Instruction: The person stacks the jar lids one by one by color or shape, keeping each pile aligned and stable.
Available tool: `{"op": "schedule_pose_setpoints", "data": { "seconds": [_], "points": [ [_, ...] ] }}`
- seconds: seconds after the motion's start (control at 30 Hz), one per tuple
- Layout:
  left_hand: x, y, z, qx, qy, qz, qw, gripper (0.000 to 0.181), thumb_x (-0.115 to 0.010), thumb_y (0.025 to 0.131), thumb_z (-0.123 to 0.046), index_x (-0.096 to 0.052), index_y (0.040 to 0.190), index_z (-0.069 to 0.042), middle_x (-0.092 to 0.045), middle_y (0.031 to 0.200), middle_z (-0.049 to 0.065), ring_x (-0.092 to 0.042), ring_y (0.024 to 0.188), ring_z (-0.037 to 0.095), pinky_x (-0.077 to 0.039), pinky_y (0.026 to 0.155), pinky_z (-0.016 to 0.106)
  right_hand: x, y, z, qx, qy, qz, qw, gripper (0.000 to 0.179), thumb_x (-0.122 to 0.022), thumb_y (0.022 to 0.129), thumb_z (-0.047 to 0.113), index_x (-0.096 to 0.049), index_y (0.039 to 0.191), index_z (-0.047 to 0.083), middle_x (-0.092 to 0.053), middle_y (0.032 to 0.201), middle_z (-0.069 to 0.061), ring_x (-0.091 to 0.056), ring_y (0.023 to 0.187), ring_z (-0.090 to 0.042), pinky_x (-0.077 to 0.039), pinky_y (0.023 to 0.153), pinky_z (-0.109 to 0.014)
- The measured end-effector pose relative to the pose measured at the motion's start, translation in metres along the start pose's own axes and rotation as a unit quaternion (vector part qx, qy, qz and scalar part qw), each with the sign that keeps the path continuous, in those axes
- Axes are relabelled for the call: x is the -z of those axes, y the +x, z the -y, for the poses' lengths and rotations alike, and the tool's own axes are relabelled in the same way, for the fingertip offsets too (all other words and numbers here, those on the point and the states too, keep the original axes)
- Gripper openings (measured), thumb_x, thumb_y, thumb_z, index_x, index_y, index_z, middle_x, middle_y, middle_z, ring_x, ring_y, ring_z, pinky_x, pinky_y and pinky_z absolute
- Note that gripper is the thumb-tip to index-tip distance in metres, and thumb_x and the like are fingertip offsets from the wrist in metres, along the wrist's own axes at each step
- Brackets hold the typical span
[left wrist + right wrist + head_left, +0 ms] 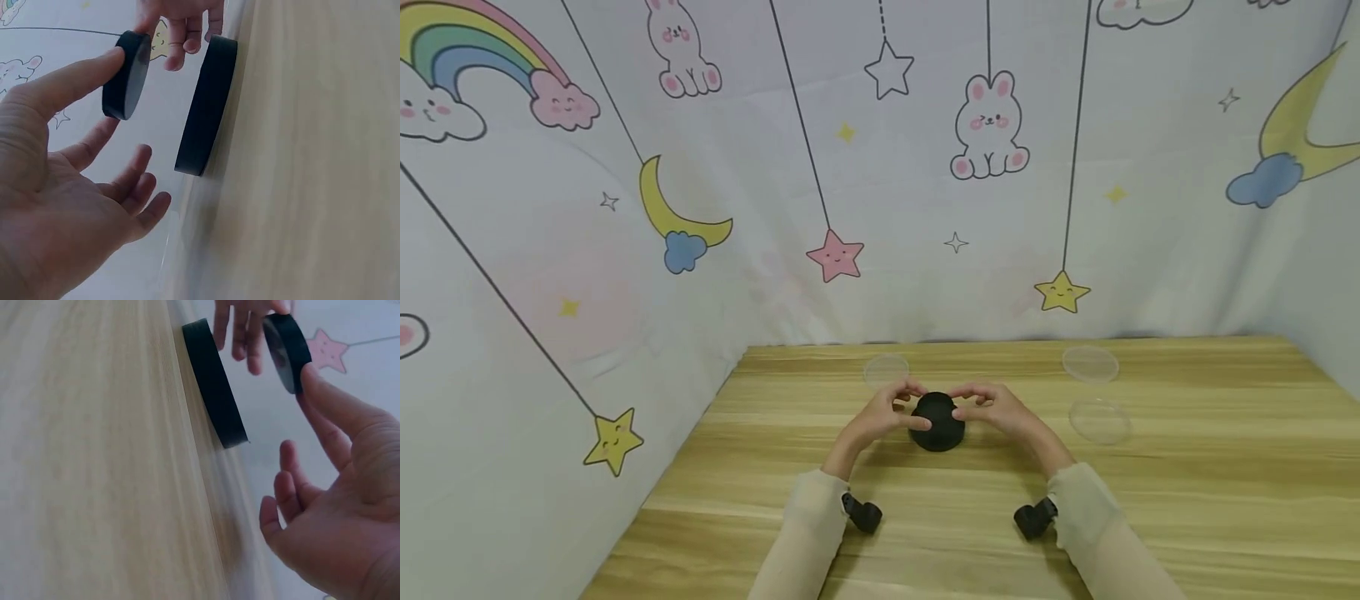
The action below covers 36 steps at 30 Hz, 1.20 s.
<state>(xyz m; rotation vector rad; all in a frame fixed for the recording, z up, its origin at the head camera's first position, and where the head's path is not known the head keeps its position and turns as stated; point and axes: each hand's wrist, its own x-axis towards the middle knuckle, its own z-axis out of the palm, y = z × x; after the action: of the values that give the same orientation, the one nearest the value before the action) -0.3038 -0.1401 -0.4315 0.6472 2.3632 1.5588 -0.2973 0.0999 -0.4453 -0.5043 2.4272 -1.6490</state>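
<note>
Both hands hold a small black disc (122, 81), shaped like a roll of tape, just above the table. My left hand (883, 412) pinches one side between thumb and forefinger, its other fingers loosely bent. On the opposite side, my right hand (1000, 410) pinches it the same way. Below lies a larger black disc (214, 384), flat on the wooden table, with a visible gap between the two in the wrist views. From the head view the small disc covers most of the larger one. Whether they are tape rolls or lids, I cannot tell.
Three clear round discs lie on the wooden table (1210, 500): one clear disc (886, 369) behind my left hand, another (1090, 364) at the back right, and a third (1099, 421) nearer on the right. A printed cloth (910, 192) hangs behind the table.
</note>
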Motion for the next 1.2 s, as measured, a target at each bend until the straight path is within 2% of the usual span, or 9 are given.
{"op": "schedule_pose_setpoints", "data": {
  "seconds": [0.2, 0.37, 0.57, 0.7, 0.8, 1.0, 1.2],
  "points": [
    [-0.003, 0.001, 0.008, 0.013, 0.014, 0.004, 0.9998, 0.043, -0.076, 0.081, -0.01, -0.057, 0.119, -0.005, -0.054, 0.129, 0.016, -0.045, 0.121, 0.031, -0.039, 0.1, 0.045, -0.003, 0.001, -0.002, 0.015, -0.009, 0.001, 0.9998, 0.038, -0.069, 0.09, 0.019, -0.064, 0.124, 0.002, -0.054, 0.132, -0.022, -0.047, 0.114, -0.034, -0.041, 0.085, -0.035],
    [-0.007, 0.002, 0.014, 0.013, 0.006, 0.0, 0.9999, 0.046, -0.077, 0.079, -0.006, -0.056, 0.12, -0.002, -0.056, 0.127, 0.018, -0.05, 0.116, 0.028, -0.04, 0.101, 0.044, -0.005, 0.001, -0.005, 0.013, -0.01, -0.001, 0.9999, 0.038, -0.071, 0.089, 0.018, -0.065, 0.123, 0.002, -0.055, 0.133, -0.022, -0.048, 0.117, -0.035, -0.043, 0.086, -0.034],
    [-0.01, 0.003, 0.018, 0.022, -0.012, -0.001, 0.9997, 0.046, -0.076, 0.08, -0.004, -0.055, 0.121, 0.0, -0.055, 0.127, 0.019, -0.051, 0.12, 0.029, -0.037, 0.107, 0.046, -0.009, 0.002, -0.012, 0.022, -0.023, 0.002, 0.9995, 0.038, -0.071, 0.089, 0.02, -0.066, 0.122, 0.002, -0.055, 0.131, -0.023, -0.049, 0.116, -0.036, -0.045, 0.086, -0.035],
    [-0.01, 0.004, 0.022, 0.017, -0.012, 0.003, 0.9998, 0.045, -0.075, 0.081, -0.003, -0.054, 0.121, 0.001, -0.054, 0.129, 0.02, -0.046, 0.13, 0.035, -0.032, 0.113, 0.051, -0.012, 0.004, -0.016, 0.034, -0.033, 0.001, 0.9988, 0.037, -0.071, 0.089, 0.019, -0.066, 0.121, 0.001, -0.056, 0.127, -0.023, -0.05, 0.113, -0.034, -0.044, 0.086, -0.035],
    [-0.009, 0.005, 0.024, 0.004, 0.001, 0.01, 0.9999, 0.045, -0.075, 0.081, -0.003, -0.054, 0.121, 0.003, -0.053, 0.128, 0.021, -0.043, 0.132, 0.036, -0.029, 0.115, 0.053, -0.012, 0.004, -0.017, 0.035, -0.039, 0.0, 0.9986, 0.035, -0.071, 0.089, 0.018, -0.067, 0.121, 0.003, -0.056, 0.126, -0.022, -0.05, 0.113, -0.033, -0.044, 0.088, -0.035],
    [-0.01, 0.007, 0.026, -0.011, 0.042, 0.007, 0.999, 0.045, -0.076, 0.08, -0.005, -0.056, 0.119, 0.003, -0.054, 0.126, 0.021, -0.043, 0.123, 0.033, -0.032, 0.11, 0.051, -0.011, 0.005, -0.02, 0.047, -0.062, -0.001, 0.997, 0.033, -0.07, 0.09, 0.016, -0.067, 0.119, 0.002, -0.058, 0.125, -0.022, -0.051, 0.114, -0.035, -0.044, 0.09, -0.038],
    [-0.012, 0.007, 0.029, -0.004, 0.059, -0.006, 0.9982, 0.044, -0.076, 0.079, -0.006, -0.058, 0.118, 0.001, -0.053, 0.125, 0.02, -0.041, 0.124, 0.032, -0.032, 0.11, 0.052, -0.012, 0.007, -0.021, 0.035, -0.069, -0.002, 0.997, 0.033, -0.071, 0.09, 0.019, -0.068, 0.118, 0.003, -0.058, 0.124, -0.02, -0.05, 0.115, -0.033, -0.043, 0.094, -0.044]
  ]
}}
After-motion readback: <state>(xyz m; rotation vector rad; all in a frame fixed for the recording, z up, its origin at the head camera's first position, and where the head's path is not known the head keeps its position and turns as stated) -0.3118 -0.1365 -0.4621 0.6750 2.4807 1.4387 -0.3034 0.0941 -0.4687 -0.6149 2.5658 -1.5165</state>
